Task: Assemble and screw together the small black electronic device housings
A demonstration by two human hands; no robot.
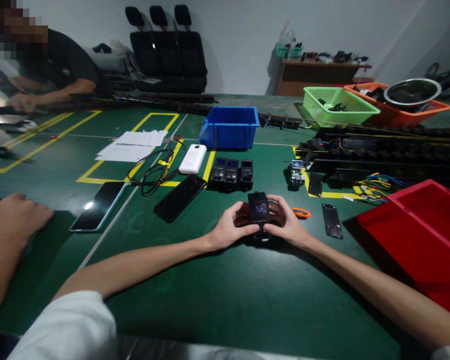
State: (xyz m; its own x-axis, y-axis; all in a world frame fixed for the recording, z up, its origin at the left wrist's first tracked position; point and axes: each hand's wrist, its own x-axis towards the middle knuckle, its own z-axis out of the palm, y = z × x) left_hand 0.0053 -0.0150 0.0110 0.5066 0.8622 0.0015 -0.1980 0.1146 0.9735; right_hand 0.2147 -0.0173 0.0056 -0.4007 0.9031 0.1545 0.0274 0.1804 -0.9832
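Note:
Between both hands stands a small black electronic module (259,206) with a little screen on its face. My left hand (232,225) closes on its left side, thumb pressed to the lower front. From the right, my right hand (287,222) grips the same module, its thumb near the other. An orange-handled tool (301,213) lies just beyond my right hand, partly hidden by it. Behind the held module sit several similar black modules (230,174) in a row. A bare circuit assembly (296,173) and a flat black plate (332,220) lie to the right.
A blue bin (230,127) stands at the back, a red bin (416,235) at right. Phones (180,197), a white power bank (192,159), cables (150,172) and papers (131,146) lie left. Another person's hand (17,222) rests at far left; a co-worker (63,65) sits beyond.

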